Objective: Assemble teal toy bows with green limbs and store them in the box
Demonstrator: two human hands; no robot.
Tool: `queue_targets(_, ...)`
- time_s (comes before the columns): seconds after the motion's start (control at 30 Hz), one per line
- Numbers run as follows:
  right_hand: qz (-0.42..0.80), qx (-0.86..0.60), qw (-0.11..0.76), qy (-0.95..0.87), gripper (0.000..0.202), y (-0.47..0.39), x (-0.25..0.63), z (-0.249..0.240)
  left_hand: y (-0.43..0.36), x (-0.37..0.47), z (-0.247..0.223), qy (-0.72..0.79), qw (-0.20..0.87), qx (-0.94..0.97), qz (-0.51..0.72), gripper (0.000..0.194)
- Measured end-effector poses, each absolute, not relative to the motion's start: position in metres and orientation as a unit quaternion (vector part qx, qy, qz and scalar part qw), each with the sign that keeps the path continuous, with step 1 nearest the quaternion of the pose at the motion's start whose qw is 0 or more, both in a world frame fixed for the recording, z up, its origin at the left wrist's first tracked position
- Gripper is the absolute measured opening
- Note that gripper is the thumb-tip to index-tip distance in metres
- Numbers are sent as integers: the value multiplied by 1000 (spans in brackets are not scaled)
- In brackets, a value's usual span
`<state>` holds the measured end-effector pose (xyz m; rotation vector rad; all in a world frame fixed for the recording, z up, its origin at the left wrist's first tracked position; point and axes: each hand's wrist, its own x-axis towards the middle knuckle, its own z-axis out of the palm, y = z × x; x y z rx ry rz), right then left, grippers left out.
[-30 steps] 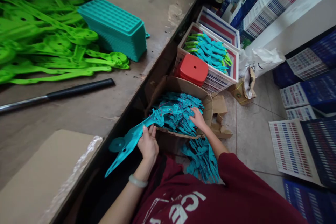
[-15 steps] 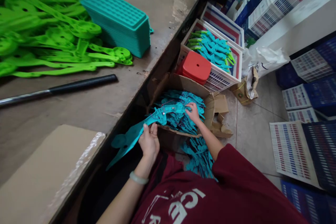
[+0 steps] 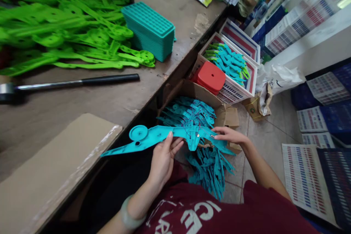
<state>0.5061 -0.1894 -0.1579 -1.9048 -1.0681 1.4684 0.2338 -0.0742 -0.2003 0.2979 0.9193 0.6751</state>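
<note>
A long turquoise plastic moulding (image 3: 156,134) lies level in front of me, hollow ribbed side up. It has a round disc near its left end and a small metal piece in its middle. My left hand (image 3: 163,159) is closed on its lower edge, thumb on top. At the right end, the fingers of my right hand (image 3: 231,135) grip the moulding near a small dark fitting. Behind it, a cardboard box (image 3: 189,88) holds a heap of similar turquoise mouldings (image 3: 186,108) with thin dark wires. More turquoise mouldings (image 3: 211,170) are piled below, near my shirt.
On the workbench (image 3: 109,104) lie bright green mouldings (image 3: 68,33), a stack of teal trays (image 3: 153,33), a hammer (image 3: 109,79) and a cardboard sheet (image 3: 63,164). A red stool (image 3: 211,76) and a white crate (image 3: 230,95) stand beyond the box. Slatted crates (image 3: 304,179) line the right.
The turquoise moulding has come away from over the box, nearer me, and swung from slanting to level. Both hands moved with it, the right one to the right. The camera view has shifted.
</note>
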Motion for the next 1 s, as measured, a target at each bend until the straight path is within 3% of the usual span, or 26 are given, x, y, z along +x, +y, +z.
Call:
queue_targets(0.13, 594, -662, 262, -375, 39, -196, 480, -153, -77, 229, -194, 410, 841, 140, 324, 44)
queue_targets(0.27, 594, -666, 308, -331, 43, -205, 446, -175, -84, 228, -204, 409, 849, 128, 308, 29)
queue_targets(0.5, 460, -722, 450, -255, 42, -227, 437, -201, -99, 231, -223, 408, 880, 112, 217, 24)
queue_targets(0.73, 313, -729, 550, -263, 38, -238, 483, -155, -108, 236, -228, 361, 917, 102, 139, 24)
queue_targets(1.0, 273, -697, 585, -313, 34, -218, 486, -113, -103, 235, -226, 337, 930, 96, 116, 15)
